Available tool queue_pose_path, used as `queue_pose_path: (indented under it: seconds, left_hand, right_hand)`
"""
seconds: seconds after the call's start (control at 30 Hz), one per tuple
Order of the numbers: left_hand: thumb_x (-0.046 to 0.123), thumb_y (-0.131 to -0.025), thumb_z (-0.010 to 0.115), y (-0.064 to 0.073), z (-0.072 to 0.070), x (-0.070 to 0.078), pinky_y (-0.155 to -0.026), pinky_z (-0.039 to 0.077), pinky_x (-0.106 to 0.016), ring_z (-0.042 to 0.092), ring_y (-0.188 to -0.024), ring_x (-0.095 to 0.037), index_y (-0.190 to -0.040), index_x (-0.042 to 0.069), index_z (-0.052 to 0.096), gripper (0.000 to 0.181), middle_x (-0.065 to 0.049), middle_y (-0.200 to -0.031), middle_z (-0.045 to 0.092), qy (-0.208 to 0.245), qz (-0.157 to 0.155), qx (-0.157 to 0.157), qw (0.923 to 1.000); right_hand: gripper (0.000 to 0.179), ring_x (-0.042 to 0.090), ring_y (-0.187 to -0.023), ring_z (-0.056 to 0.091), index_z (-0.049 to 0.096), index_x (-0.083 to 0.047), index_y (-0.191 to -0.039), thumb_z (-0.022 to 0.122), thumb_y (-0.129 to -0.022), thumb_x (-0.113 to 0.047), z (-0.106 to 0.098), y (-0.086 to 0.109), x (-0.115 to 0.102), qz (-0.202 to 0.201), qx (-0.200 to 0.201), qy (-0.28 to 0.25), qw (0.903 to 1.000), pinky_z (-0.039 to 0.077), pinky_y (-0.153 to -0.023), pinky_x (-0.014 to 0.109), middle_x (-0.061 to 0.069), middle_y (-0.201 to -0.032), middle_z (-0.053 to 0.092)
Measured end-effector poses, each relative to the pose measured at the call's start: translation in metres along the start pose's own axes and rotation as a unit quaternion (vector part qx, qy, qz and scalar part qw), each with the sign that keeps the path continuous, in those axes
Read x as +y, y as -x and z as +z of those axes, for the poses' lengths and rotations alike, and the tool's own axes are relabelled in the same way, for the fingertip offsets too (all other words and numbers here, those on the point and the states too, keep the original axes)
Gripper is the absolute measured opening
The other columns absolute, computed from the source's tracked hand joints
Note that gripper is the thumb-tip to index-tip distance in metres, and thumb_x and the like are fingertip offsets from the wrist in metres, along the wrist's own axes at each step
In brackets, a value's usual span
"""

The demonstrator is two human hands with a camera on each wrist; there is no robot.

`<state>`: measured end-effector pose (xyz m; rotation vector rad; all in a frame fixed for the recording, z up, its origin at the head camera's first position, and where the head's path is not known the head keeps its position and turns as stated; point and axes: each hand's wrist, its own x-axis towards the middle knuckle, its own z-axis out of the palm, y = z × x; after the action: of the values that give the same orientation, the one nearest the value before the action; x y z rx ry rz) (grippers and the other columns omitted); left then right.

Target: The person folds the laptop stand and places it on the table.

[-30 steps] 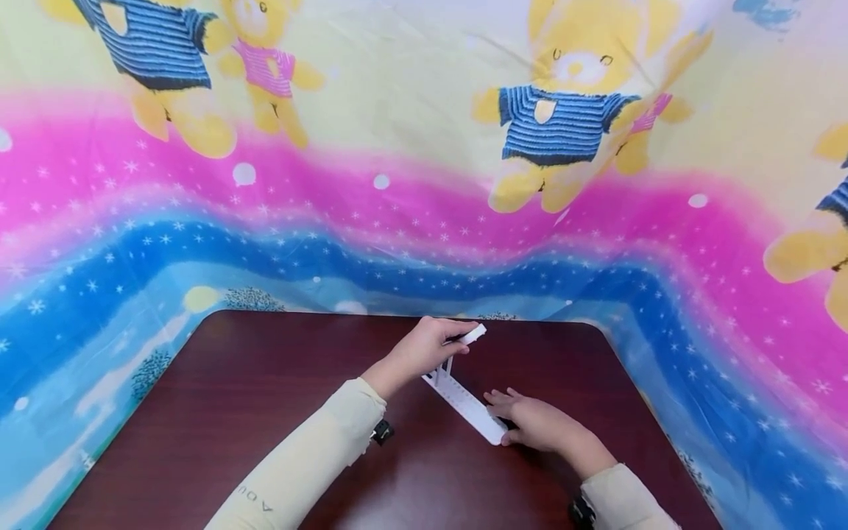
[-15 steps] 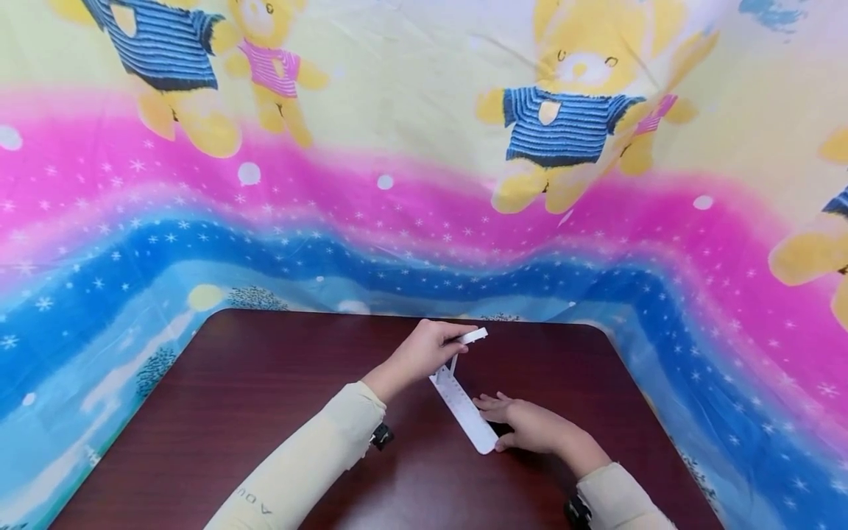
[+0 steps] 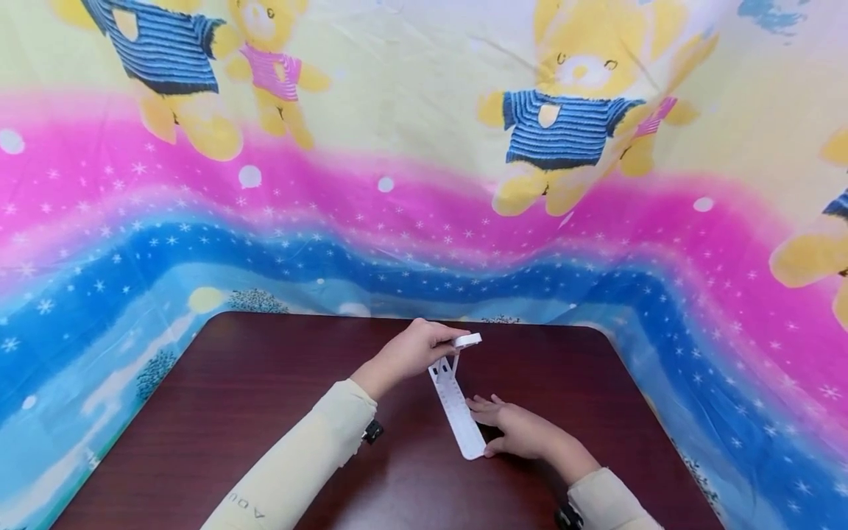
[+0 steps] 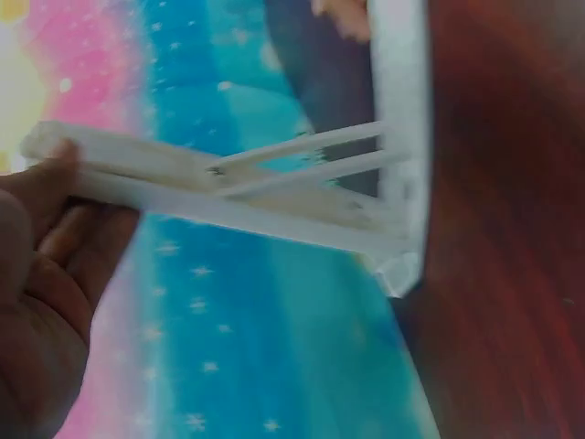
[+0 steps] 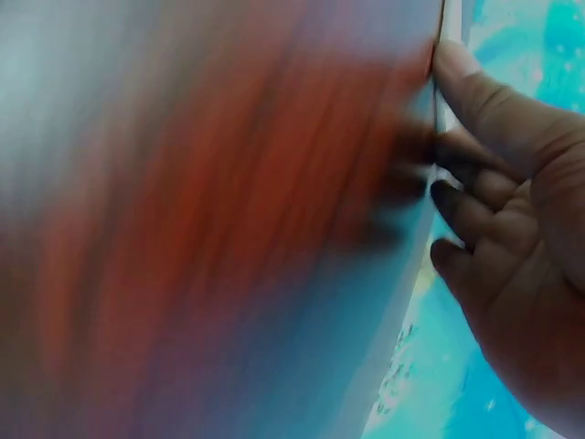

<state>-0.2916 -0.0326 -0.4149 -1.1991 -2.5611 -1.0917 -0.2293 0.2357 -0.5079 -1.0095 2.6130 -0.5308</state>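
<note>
A white folding stand (image 3: 458,419) rests on the dark red-brown table, its long flat base lying lengthwise and its hinged arm raised. Two thin struts (image 4: 302,160) join the arm to the base, as the left wrist view shows. My left hand (image 3: 412,347) pinches the free end of the raised arm (image 4: 247,206) between thumb and fingers. Beside the base's near end, my right hand (image 3: 526,430) lies low over the table with fingers spread, the thumb at the base's right edge. Whether all its fingertips touch the base cannot be told.
The table (image 3: 278,412) has rounded far corners. Behind and around it hangs a printed cloth (image 3: 397,243) with bears and snowflakes, close to the table's edges. A small black device (image 3: 373,431) sits at the left wrist.
The stand's base has turned, its near end swinging left. My right hand has moved left along with it. My left hand has shifted slightly left, still holding the raised arm.
</note>
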Motion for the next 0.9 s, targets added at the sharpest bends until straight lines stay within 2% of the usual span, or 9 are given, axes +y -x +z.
queue_pose_path:
  seconds: [0.03,0.1,0.2,0.3,0.47,0.7,0.9]
  left_hand:
    - [0.011,-0.094,0.074,0.000,-0.002,0.001,-0.072,0.056,-0.018,0.068,-0.085,-0.002,-0.133,0.019,0.071,0.040,0.000,-0.110,0.078,-0.016,0.005,0.000,0.9999]
    - [0.010,-0.093,0.075,0.002,-0.006,0.003,-0.071,0.056,-0.017,0.069,-0.086,-0.003,-0.131,0.019,0.073,0.039,-0.001,-0.109,0.078,-0.019,-0.005,0.001,0.9998]
    - [0.010,-0.093,0.076,0.003,-0.007,0.002,-0.071,0.057,-0.017,0.070,-0.087,-0.003,-0.128,0.018,0.074,0.036,0.000,-0.107,0.078,0.001,-0.026,0.007,0.9996]
    - [0.011,-0.093,0.076,0.004,-0.005,-0.002,-0.070,0.057,-0.018,0.069,-0.086,-0.002,-0.127,0.019,0.075,0.035,0.001,-0.107,0.078,0.014,-0.023,0.014,0.9995]
    - [0.011,-0.094,0.075,0.005,0.002,-0.009,-0.071,0.057,-0.020,0.068,-0.087,-0.001,-0.125,0.022,0.076,0.033,0.003,-0.108,0.078,0.041,-0.025,0.027,0.9985]
    - [0.014,-0.096,0.073,0.006,0.006,-0.016,-0.078,0.059,-0.024,0.070,-0.090,-0.002,-0.124,0.028,0.076,0.031,0.008,-0.106,0.078,0.104,-0.059,0.033,0.9923]
    - [0.013,-0.096,0.072,0.006,0.005,-0.022,-0.076,0.059,-0.025,0.071,-0.093,-0.004,-0.123,0.027,0.077,0.030,0.007,-0.109,0.077,0.118,-0.062,0.031,0.9905]
  right_hand:
    - [0.074,0.037,-0.151,0.031,0.051,-0.006,-0.151,0.083,-0.086,-0.022,0.001,-0.002,-0.001,-0.006,0.000,0.001,1.0000,0.022,-0.122,0.061,0.013,-0.161,0.041]
    - [0.075,0.037,-0.151,0.032,0.051,-0.005,-0.150,0.083,-0.085,-0.023,0.002,-0.005,-0.002,-0.015,0.002,0.003,0.9999,0.020,-0.122,0.062,0.014,-0.160,0.041]
    - [0.079,0.037,-0.152,0.030,0.050,-0.006,-0.151,0.085,-0.083,-0.025,0.003,-0.009,-0.003,-0.003,0.007,-0.002,1.0000,0.018,-0.123,0.062,0.012,-0.161,0.041]
    - [0.084,0.034,-0.153,0.028,0.048,-0.009,-0.153,0.086,-0.081,-0.029,0.002,-0.012,-0.003,0.015,0.005,-0.005,0.9999,0.018,-0.124,0.060,0.009,-0.162,0.039]
    - [0.087,0.033,-0.154,0.028,0.048,-0.010,-0.153,0.087,-0.080,-0.035,0.005,-0.015,-0.003,0.017,0.002,-0.014,0.9998,0.018,-0.124,0.059,0.010,-0.163,0.038]
    - [0.093,0.033,-0.154,0.025,0.044,-0.010,-0.155,0.089,-0.078,-0.036,0.005,-0.021,-0.002,0.032,0.014,-0.033,0.9989,0.017,-0.125,0.058,0.009,-0.164,0.036]
    - [0.097,0.034,-0.154,0.026,0.044,-0.007,-0.155,0.091,-0.076,-0.038,0.009,-0.026,-0.005,0.034,0.027,-0.032,0.9986,0.017,-0.125,0.058,0.011,-0.164,0.035]
